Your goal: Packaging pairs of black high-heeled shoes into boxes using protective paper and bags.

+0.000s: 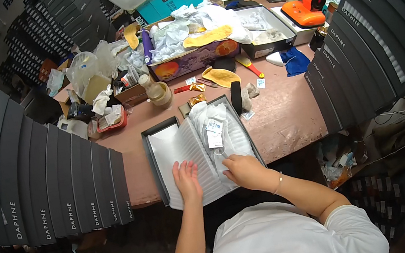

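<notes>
A dark grey shoebox (pixel 149 154) lies in front of me at the table's near edge. White ribbed foam sheet (pixel 179 149) lines it and spills over its near side. In its right half lies white wrapping (pixel 199 113) with a small printed packet (pixel 214 134) on top. My left hand (pixel 188 180) rests on the foam sheet, fingers stretched and apart, holding nothing. Over the box's near right part, my right hand (pixel 247 171) has its fingers curled closed at the wrapping. Whatever is between those fingertips is hidden.
Stacked dark shoeboxes stand at left (pixel 49 173) and right (pixel 355 47). Behind are a patterned carton (pixel 182 66) of crumpled paper, a glass jar (pixel 160 95), yellow insoles (pixel 221 76), a red-and-yellow-handled brush (pixel 251 67), a blue cloth (pixel 296 61) and an orange device (pixel 303 10).
</notes>
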### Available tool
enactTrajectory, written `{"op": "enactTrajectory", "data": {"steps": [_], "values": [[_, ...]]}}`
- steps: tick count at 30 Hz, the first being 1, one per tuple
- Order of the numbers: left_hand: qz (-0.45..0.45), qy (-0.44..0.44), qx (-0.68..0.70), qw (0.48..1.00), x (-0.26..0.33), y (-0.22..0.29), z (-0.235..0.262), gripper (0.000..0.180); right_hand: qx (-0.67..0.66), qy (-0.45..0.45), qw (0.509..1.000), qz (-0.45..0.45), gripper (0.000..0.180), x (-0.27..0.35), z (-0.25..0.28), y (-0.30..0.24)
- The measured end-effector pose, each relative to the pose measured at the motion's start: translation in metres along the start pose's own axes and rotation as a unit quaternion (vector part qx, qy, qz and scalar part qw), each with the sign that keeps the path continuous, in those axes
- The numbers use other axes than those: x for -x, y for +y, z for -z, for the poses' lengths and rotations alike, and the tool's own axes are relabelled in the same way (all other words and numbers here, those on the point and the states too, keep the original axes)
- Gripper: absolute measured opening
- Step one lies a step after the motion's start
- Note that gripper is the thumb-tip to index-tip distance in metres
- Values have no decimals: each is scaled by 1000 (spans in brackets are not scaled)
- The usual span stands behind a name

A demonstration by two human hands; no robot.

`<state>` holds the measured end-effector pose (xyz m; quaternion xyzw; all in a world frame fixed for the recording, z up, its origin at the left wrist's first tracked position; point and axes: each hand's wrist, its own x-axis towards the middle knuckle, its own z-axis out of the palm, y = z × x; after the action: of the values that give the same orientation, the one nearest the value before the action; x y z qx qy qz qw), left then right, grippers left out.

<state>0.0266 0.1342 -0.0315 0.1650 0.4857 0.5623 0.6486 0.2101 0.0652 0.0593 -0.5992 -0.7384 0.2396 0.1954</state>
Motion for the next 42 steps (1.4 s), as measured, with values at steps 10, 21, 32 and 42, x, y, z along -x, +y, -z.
{"op": "enactTrajectory", "data": {"steps": [10,21,32,42], "values": [[-167,-182,-142,958,74,27,-3,80,-150,-60,986,-53,26,-47,-16,50],[-68,-28,-67,995,100,37,-3,16,-141,154,974,81,32,-24,12,-4],[29,-146,27,988,25,30,40,47,-149,-1,951,269,26,10,-13,-65],[94,-232,-63,966,11,90,34,52,-168,-109,958,205,48,-26,79,12]]}}
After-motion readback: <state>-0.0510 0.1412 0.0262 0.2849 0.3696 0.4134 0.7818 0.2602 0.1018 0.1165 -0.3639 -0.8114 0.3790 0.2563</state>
